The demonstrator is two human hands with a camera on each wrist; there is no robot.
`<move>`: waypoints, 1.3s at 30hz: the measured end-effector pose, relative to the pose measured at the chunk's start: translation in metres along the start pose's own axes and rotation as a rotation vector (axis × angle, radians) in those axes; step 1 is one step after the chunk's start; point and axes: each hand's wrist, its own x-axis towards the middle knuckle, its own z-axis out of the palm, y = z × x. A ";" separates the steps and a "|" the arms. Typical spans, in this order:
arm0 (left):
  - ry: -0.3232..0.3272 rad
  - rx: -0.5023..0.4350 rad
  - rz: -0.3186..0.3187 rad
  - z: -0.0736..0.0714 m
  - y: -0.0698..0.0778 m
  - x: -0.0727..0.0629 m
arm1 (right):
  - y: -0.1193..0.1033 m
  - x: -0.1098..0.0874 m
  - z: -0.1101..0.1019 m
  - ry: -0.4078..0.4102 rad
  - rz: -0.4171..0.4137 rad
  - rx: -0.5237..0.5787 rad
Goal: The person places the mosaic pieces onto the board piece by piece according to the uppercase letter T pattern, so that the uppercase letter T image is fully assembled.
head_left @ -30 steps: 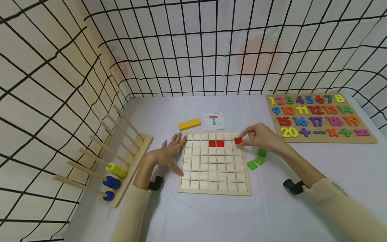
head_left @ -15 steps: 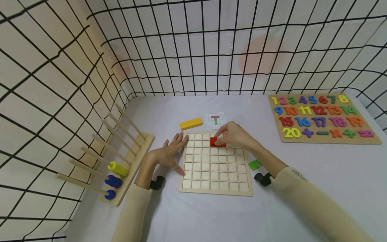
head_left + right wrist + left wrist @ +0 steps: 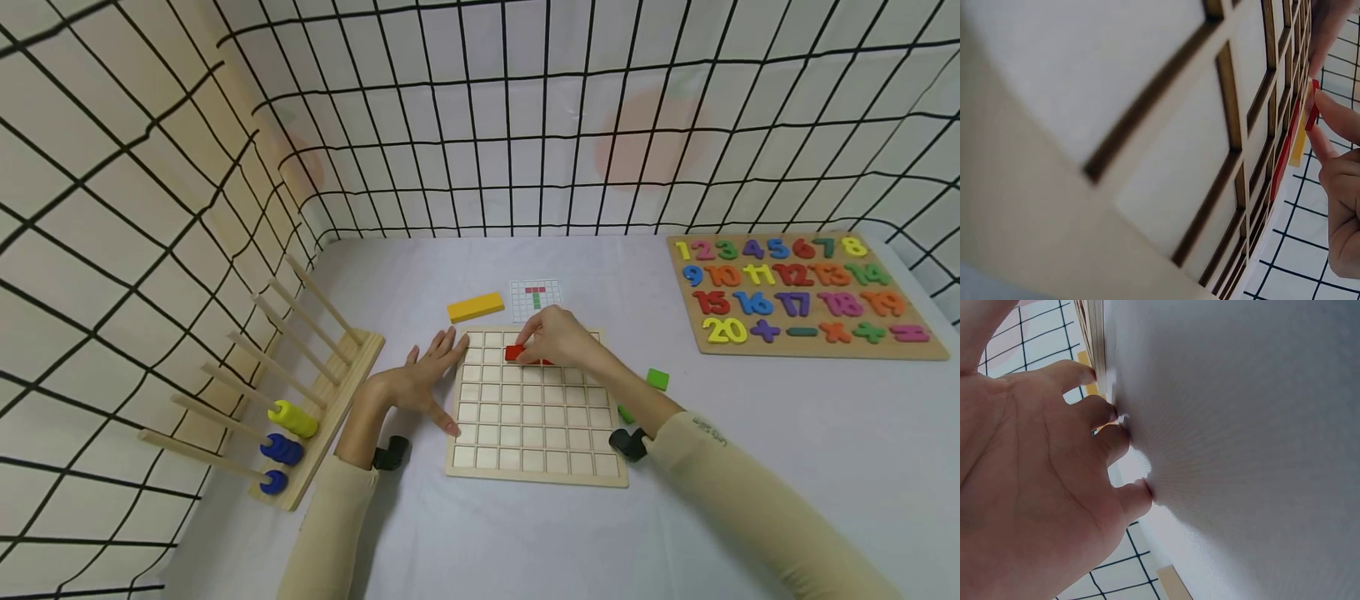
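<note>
My right hand (image 3: 561,340) pinches a red square tile (image 3: 513,353) between thumb and index finger, over the second row of the wooden grid board (image 3: 510,435). In the right wrist view this tile (image 3: 1313,111) stands tilted, raised above the grid. Two more red tiles (image 3: 1282,167) lie in the board's cells; in the head view the right hand mostly covers them. My left hand (image 3: 414,385) is spread at the board's left edge, thumb and fingertips right at the rim. The left wrist view shows its palm (image 3: 1041,469) with fingertips down on the white cloth.
Green tiles (image 3: 657,379) lie right of the board, partly hidden by the right forearm. Behind the board are a yellow block (image 3: 476,307) and a pattern card (image 3: 536,315). A peg abacus (image 3: 360,354) stands left, a number puzzle (image 3: 806,287) right. Black wire mesh (image 3: 480,183) surrounds the table.
My right hand has carried the red tile leftward from the board's right edge, past the two laid red tiles. The left hand stays in place at the board's edge.
</note>
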 end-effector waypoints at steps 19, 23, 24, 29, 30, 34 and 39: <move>0.001 -0.012 0.002 -0.001 0.000 -0.001 | -0.007 0.002 0.006 0.012 -0.063 -0.096; -0.002 -0.009 0.005 0.000 0.000 -0.001 | -0.006 0.002 0.007 0.031 -0.089 -0.109; -0.003 -0.012 0.007 -0.001 0.000 -0.001 | -0.006 0.002 0.007 0.033 -0.096 -0.110; -0.006 -0.011 0.002 -0.001 0.002 -0.001 | -0.003 0.004 0.007 0.045 -0.079 -0.089; -0.004 -0.011 0.001 -0.001 0.001 -0.001 | -0.003 0.005 0.006 0.047 -0.075 -0.082; -0.001 -0.015 0.000 0.000 0.000 0.000 | 0.000 0.005 0.006 0.058 -0.071 -0.055; -0.003 -0.015 0.003 0.000 0.001 -0.001 | 0.003 0.006 0.006 0.055 -0.053 -0.031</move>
